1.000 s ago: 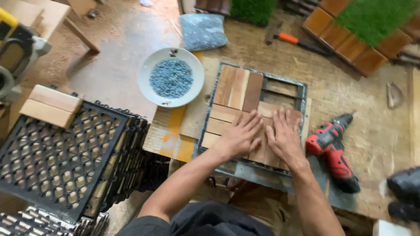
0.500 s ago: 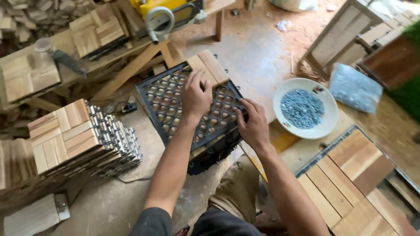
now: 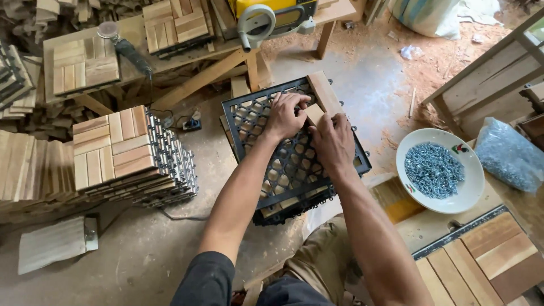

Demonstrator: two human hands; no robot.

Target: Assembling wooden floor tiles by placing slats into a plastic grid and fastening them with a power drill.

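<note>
A stack of black plastic grid bases (image 3: 292, 170) lies on the concrete floor in front of me. Light wooden slats (image 3: 324, 92) rest on the stack's far corner. My left hand (image 3: 285, 117) lies on the grid with its fingers curled around the near end of a short wooden slat (image 3: 313, 113). My right hand (image 3: 334, 143) sits just right of it, fingertips pinching the same slat. Both forearms reach out over the grid from below.
A white plate of screws (image 3: 439, 170) and a plastic bag of screws (image 3: 507, 156) sit on the right. A slatted wooden tile in a frame (image 3: 487, 255) is at lower right. Finished tiles (image 3: 127, 150) are stacked left, a yellow saw (image 3: 272, 17) behind.
My view swung left from the framed tile to the grid stack. Both hands left the tile, landed on the black grid, then moved to the slats at its far corner.
</note>
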